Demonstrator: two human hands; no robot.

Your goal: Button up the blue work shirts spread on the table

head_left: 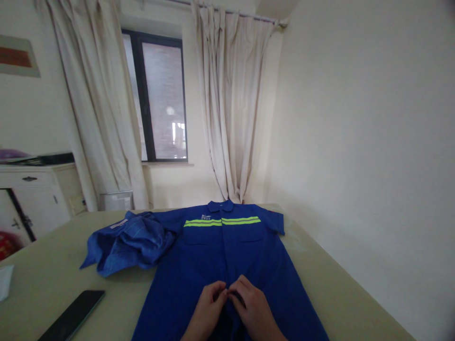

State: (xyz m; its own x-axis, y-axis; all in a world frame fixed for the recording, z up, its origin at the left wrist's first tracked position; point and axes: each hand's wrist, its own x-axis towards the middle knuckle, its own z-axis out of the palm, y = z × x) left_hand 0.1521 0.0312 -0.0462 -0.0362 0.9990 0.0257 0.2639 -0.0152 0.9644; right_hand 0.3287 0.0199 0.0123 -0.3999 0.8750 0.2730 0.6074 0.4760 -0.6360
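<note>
A blue short-sleeved work shirt (pixel 199 255) lies spread front side up, its collar at the far end and yellow-green reflective stripes across the chest. Low on its front opening, my left hand (pixel 209 305) pinches the placket edge between thumb and fingers. Close against it, my right hand (pixel 252 303) pinches the same edge from the other side. The fingertips of both hands nearly meet. Whatever small part sits between them, perhaps a button, is too small to make out.
A crumpled blue garment (pixel 131 244) lies left of the shirt, touching its sleeve. Nearer on the pale green table (pixel 341 289) is a dark phone (pixel 73 315). Something white (pixel 5 282) sits at the left edge. A wall (pixel 362 142) runs along the right side.
</note>
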